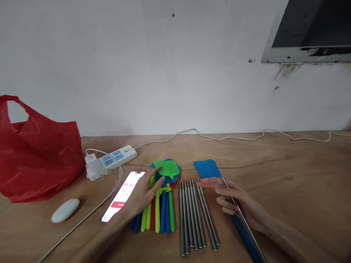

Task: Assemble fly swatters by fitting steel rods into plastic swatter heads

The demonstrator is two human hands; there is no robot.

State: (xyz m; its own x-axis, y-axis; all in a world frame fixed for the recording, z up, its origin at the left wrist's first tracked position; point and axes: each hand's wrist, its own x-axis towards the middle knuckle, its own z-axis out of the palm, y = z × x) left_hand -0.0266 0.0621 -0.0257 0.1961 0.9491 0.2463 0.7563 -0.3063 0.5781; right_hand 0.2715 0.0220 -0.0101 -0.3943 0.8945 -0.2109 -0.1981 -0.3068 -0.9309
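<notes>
My left hand (146,190) rests over a pile of plastic fly swatters, thumb and index finger apart at the green mesh head (166,168) on top. Blue, yellow, red and green handles (162,212) fan out below it. In my right hand (241,201) is a thin metal rod (242,219), slanting down to the right, with the index finger stretched out leftward. Beneath that hand a blue handle (245,235) shows partly; whether it is gripped I cannot tell. A blue mesh head (207,168) lies just beyond the fingertips. Several metal rods (192,215) lie side by side between my hands.
A lit phone (123,193) lies beside my left wrist. Behind it stands a white power strip (120,155) with a charger and cable. Farther left are a white oval object (65,210) and a red plastic bag (41,157). A white cord runs along the wall.
</notes>
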